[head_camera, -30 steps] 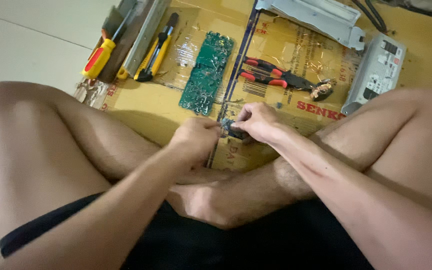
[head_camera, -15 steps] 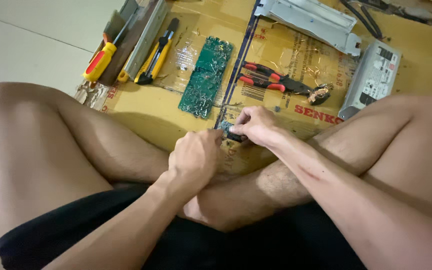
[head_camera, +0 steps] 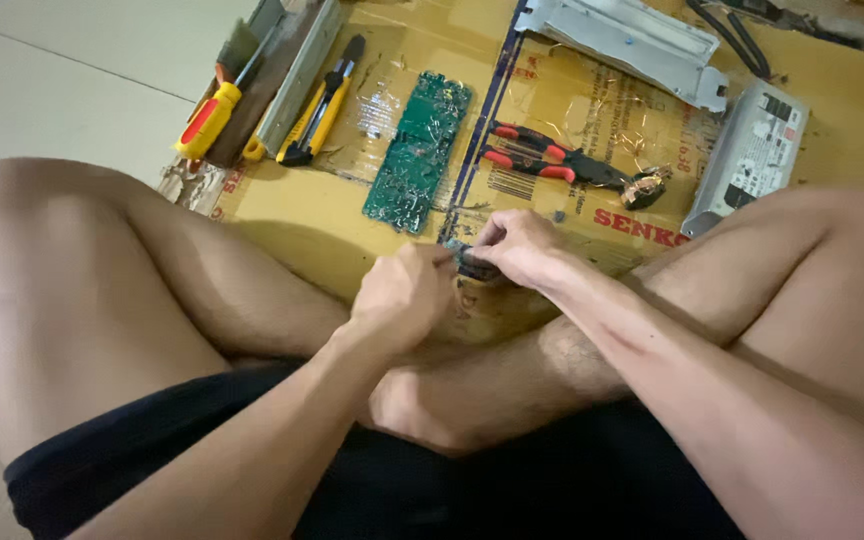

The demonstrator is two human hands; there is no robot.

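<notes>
moved a little since half a second ago: left hand now slightly higher and closer to the right one, whole view shifted a bit down, tools staying in same places on the cardboard.

going from left to right: bent bare knee on the left over pale tiled floor. on the brown cardboard sheet, at far left a screwdriver with yellow and red handle, lying beside a long grey metal bar. next to it yellow and black pliers, then a green circuit board lying flat, a dark line running along its right edge.

below the board, left hand clenched into a loose fist, thumb side touching a small dark part; what exactly is inside the fist, cannot tell. small dark part held just above the crossed shins, near front edge of the cardboard. right hand grasping this part with fingertips from the other side, both hands nearly touching.

farther right, red-handled pliers with some copper wire at the tip. above, a grey metal cover. at right, a white rectangular power unit just beside the right knee.
</notes>
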